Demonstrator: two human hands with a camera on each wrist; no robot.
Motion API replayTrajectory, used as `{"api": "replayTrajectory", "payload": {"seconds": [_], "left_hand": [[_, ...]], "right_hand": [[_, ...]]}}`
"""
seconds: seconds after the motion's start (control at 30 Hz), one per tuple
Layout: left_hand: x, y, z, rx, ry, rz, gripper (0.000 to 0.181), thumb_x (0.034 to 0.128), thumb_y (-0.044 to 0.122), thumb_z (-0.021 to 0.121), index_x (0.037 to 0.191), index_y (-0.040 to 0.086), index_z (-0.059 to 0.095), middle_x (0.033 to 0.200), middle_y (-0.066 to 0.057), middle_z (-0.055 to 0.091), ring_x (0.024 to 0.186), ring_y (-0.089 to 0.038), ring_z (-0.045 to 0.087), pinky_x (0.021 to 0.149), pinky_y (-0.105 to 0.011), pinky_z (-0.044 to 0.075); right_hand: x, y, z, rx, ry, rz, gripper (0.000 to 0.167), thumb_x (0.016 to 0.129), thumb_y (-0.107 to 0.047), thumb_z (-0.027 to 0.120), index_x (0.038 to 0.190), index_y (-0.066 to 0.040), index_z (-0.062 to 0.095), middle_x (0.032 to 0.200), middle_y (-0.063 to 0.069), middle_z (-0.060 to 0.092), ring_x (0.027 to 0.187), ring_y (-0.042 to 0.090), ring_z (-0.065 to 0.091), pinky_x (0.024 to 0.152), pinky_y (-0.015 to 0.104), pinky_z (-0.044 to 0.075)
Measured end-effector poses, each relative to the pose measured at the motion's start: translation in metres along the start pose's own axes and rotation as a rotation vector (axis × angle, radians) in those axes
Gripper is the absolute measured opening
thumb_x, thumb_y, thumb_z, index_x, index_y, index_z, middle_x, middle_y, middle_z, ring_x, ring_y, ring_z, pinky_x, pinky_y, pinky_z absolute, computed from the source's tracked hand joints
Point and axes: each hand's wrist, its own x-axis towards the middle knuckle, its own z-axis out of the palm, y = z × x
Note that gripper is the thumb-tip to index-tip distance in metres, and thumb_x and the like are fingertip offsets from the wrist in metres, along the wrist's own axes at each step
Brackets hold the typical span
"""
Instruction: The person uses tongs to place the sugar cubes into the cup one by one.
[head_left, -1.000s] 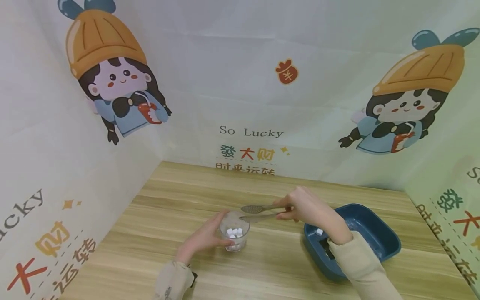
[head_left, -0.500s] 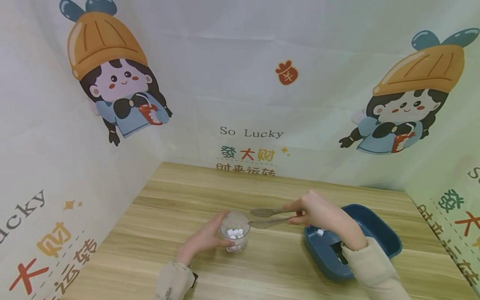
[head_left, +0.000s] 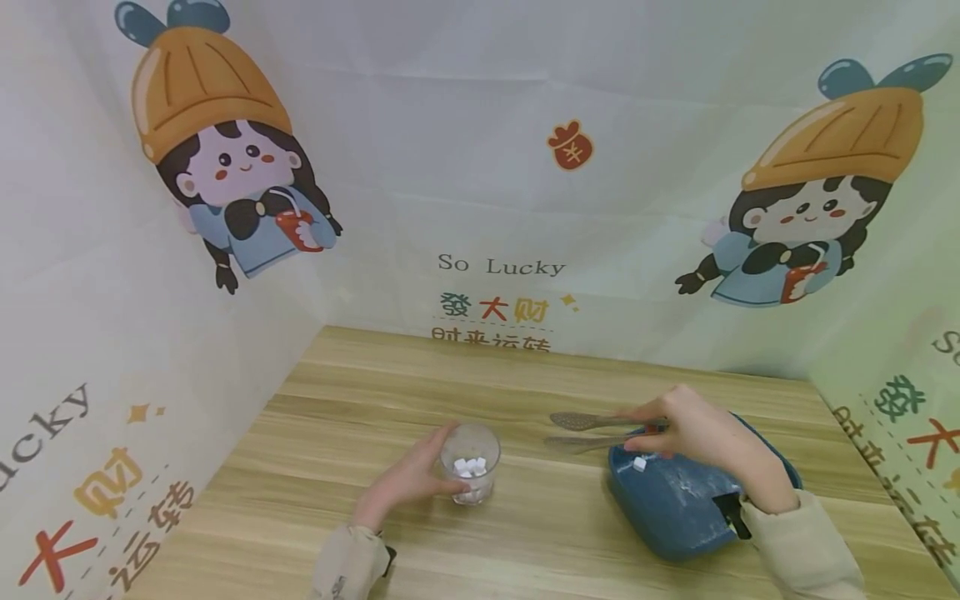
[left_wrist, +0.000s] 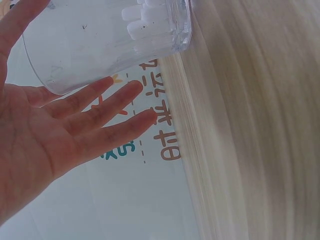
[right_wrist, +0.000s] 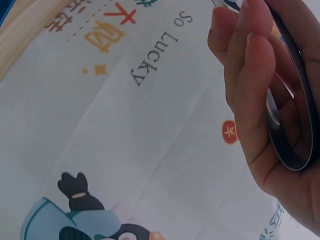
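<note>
In the head view my left hand [head_left: 405, 485] holds a clear drinking glass [head_left: 476, 437] upright on the table, thumb on the near side. Several white cubes [head_left: 471, 467] lie in the lower part of the glass. The left wrist view shows the glass [left_wrist: 90, 50] with the other fingers of my left hand [left_wrist: 45, 135] spread beside it. My right hand [head_left: 708, 433] grips metal tongs [head_left: 585, 420] over the rim of a blue basin [head_left: 656, 517]. The tongs' two tips stand apart, nothing between them, pointing left. In the right wrist view their bent end [right_wrist: 296, 162] lies against the palm.
One white cube [head_left: 640, 464] sits inside the basin near its left wall; my right hand and forearm hide much of the basin's inside. The wood-grain table [head_left: 375, 375] meets printed cloth walls [head_left: 390, 183] at the back and sides.
My right hand and the tongs have moved right, away from the glass to the basin, with the tips staying apart. The left hand and glass have stayed in place.
</note>
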Motion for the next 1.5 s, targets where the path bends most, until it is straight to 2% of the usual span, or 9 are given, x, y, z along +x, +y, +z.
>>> {"api": "replayTrajectory", "payload": {"seconds": [0.37,0.67,0.93,1.03,1.17,1.37,1.5], "left_hand": [[0.000,-0.001,0.000,0.005,0.004,-0.018,0.092,0.0662,0.028,0.076,0.137,-0.002,0.026,0.140,-0.024,0.031,0.128,-0.040,0.031,0.106,-0.055,0.026],[0.001,-0.002,0.000,0.006,0.007,-0.011,0.092,0.0658,0.029,0.076,0.136,-0.003,0.026,0.139,-0.025,0.032,0.127,-0.042,0.032,0.105,-0.056,0.027],[0.001,-0.002,0.000,0.014,0.002,-0.010,0.091,0.0660,0.029,0.076,0.137,0.000,0.027,0.139,-0.023,0.033,0.127,-0.040,0.033,0.105,-0.055,0.028],[0.001,-0.002,0.000,0.012,0.001,-0.013,0.091,0.0658,0.030,0.076,0.137,0.001,0.027,0.140,-0.022,0.033,0.127,-0.040,0.033,0.106,-0.055,0.028],[0.001,-0.003,0.000,0.008,0.007,-0.007,0.091,0.0660,0.030,0.076,0.137,0.000,0.027,0.140,-0.023,0.033,0.127,-0.040,0.033,0.106,-0.055,0.027],[0.002,-0.003,0.000,0.001,0.013,0.007,0.091,0.0656,0.028,0.076,0.136,-0.003,0.028,0.138,-0.024,0.034,0.126,-0.041,0.034,0.105,-0.055,0.028],[0.001,-0.002,0.000,0.004,0.010,0.010,0.091,0.0658,0.028,0.076,0.136,-0.003,0.028,0.138,-0.024,0.034,0.126,-0.041,0.034,0.105,-0.055,0.028]], "right_hand": [[-0.014,0.020,-0.006,-0.080,0.022,-0.035,0.042,0.077,-0.025,0.067,0.109,0.002,0.062,0.048,-0.010,0.052,0.037,-0.007,0.036,0.041,0.014,0.038],[-0.028,0.032,-0.011,-0.117,-0.008,0.023,0.042,0.076,-0.024,0.067,0.108,0.004,0.062,0.045,-0.014,0.050,0.036,-0.006,0.034,0.043,0.013,0.037],[-0.037,0.044,-0.012,-0.147,-0.030,0.059,0.040,0.075,-0.025,0.068,0.102,0.005,0.065,0.041,-0.010,0.050,0.033,-0.006,0.034,0.043,0.013,0.037],[-0.039,0.049,-0.012,-0.150,-0.035,0.065,0.037,0.075,-0.026,0.068,0.098,0.002,0.067,0.058,0.000,0.065,0.033,-0.005,0.034,0.043,0.013,0.037],[-0.038,0.054,-0.011,-0.156,-0.037,0.066,0.033,0.074,-0.025,0.069,0.094,0.001,0.069,0.085,0.012,0.071,0.032,-0.005,0.036,0.043,0.013,0.039],[-0.037,0.060,-0.009,-0.176,-0.046,0.084,0.034,0.072,-0.021,0.070,0.095,0.004,0.068,0.088,0.017,0.069,0.032,-0.005,0.038,0.045,0.013,0.041],[-0.036,0.065,-0.004,-0.175,-0.066,0.122,0.034,0.072,-0.021,0.071,0.095,0.004,0.068,0.090,0.019,0.069,0.032,-0.002,0.040,0.047,0.013,0.043]]}}
